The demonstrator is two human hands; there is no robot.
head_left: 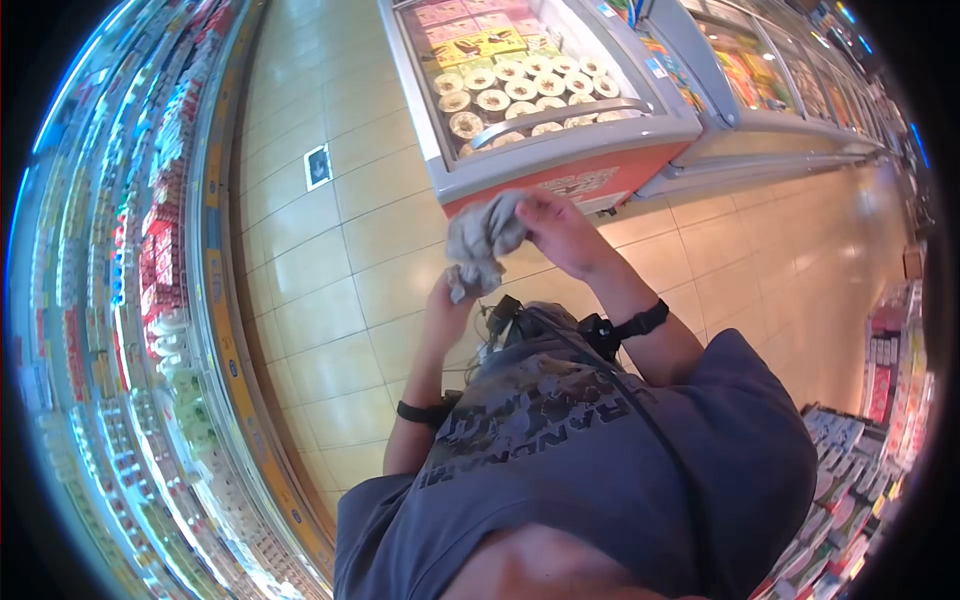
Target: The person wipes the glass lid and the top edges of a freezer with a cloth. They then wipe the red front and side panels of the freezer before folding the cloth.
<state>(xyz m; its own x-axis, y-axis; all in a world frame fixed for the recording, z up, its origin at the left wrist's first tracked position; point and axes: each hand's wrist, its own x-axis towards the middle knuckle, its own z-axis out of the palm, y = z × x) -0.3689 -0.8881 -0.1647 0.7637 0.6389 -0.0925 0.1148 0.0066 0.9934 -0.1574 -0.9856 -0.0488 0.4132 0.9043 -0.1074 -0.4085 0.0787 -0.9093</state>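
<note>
A crumpled grey cloth [482, 238] hangs between my two hands, in front of my body. My right hand [558, 228] pinches its upper right end, with thumb and fingers closed on the fabric. Lower down on the left, my left hand [455, 297] is closed at the cloth's bottom end; the fabric partly hides its fingers. Just beyond the cloth stands a chest freezer [560, 150] with a grey rim and a red front. Through its glass top show round tubs [520, 90] with pale lids and yellow boxes [480, 46].
Long refrigerated shelves [160, 250] full of packaged goods run along the left. Tiled floor [330, 250] with a small sign [318, 167] lies between them and the freezer. More glass-fronted freezers [750, 75] line the upper right. Goods on a display [840, 470] stand at the lower right.
</note>
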